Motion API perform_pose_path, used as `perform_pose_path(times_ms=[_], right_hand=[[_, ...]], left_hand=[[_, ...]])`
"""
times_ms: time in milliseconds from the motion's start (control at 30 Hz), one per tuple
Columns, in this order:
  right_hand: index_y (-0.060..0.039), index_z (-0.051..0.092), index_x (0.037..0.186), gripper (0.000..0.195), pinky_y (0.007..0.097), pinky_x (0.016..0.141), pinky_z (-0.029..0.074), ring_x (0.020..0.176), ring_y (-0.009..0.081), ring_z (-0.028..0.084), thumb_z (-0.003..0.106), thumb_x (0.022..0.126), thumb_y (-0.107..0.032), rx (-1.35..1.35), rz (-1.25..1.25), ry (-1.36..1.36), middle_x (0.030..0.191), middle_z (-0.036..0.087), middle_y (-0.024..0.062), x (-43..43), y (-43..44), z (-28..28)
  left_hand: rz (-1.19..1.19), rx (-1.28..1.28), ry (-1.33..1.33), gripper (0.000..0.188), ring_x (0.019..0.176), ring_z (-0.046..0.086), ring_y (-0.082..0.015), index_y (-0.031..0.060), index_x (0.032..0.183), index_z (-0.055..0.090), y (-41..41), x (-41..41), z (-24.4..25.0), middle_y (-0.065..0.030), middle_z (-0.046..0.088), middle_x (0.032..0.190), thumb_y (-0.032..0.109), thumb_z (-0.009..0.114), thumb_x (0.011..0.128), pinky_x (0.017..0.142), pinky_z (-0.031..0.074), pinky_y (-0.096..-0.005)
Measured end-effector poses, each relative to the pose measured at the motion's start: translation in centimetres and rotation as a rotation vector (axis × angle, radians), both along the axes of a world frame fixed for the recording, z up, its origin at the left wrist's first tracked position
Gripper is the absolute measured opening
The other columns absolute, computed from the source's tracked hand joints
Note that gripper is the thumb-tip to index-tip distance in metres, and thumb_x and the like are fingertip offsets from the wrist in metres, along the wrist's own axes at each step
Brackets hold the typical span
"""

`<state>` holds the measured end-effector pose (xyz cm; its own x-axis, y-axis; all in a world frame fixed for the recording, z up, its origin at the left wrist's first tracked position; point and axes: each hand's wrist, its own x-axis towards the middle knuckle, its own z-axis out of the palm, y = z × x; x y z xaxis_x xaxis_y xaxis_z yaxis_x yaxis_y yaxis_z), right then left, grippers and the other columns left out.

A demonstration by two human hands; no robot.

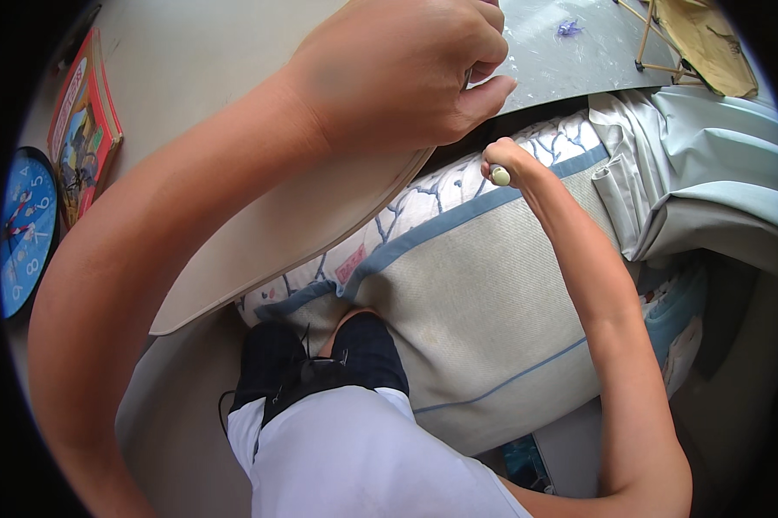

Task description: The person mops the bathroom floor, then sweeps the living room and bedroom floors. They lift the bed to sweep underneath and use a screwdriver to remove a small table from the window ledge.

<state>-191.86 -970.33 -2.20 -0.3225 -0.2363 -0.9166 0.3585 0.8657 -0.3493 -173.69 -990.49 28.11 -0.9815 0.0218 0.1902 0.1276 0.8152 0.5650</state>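
Note:
My left hand is high in the view, close to the camera, with fingers curled and thumb pressed towards them. Between thumb and fingers shows a sliver of a thin dark object; the hand hides the rest. Farther off and lower to the right, my right hand is closed round a pale handle. Its rounded end points towards me, and whatever it belongs to is hidden. That hand is over the blue-edged border of a woven mat on a bed.
A pale tabletop with a curved edge lies under my left arm. At left are a blue clock and a red book. A grey board bears a purple scrap. Folded pale fabric and a small folding stool are at right.

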Motion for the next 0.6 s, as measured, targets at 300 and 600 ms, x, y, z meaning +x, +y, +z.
perform_pose_path(times_ms=[300, 600], right_hand=[[-0.0087, 0.047, 0.078, 0.020, 0.0160, 0.039, 0.038, 0.045, 0.0003, 0.048, 0.041, 0.095, 0.000, -0.145, -0.481, -0.208, 0.063, 0.055, -0.0023, -6.6, 3.0, 5.0], [-0.0056, 0.048, 0.083, 0.013, 0.0305, 0.040, 0.040, 0.047, 0.0109, 0.048, 0.041, 0.092, 0.002, -0.058, -0.223, 0.037, 0.065, 0.053, 0.0038, 1.0, 4.6, -2.1]], left_hand=[[0.005, -0.040, 0.057, 0.025, 0.113, 0.062, -0.0317, -0.0012, 0.072, 0.071, -0.3, 0.3, -0.6, -0.0165, 0.072, 0.086, 0.015, 0.065, 0.091, 0.117, 0.032, -0.0551], [0.033, -0.025, 0.017, 0.024, 0.111, 0.063, -0.0313, 0.0002, 0.072, 0.071, 0.2, -0.2, -0.3, -0.0167, 0.072, 0.086, 0.014, 0.067, 0.091, 0.118, 0.032, -0.0544]])
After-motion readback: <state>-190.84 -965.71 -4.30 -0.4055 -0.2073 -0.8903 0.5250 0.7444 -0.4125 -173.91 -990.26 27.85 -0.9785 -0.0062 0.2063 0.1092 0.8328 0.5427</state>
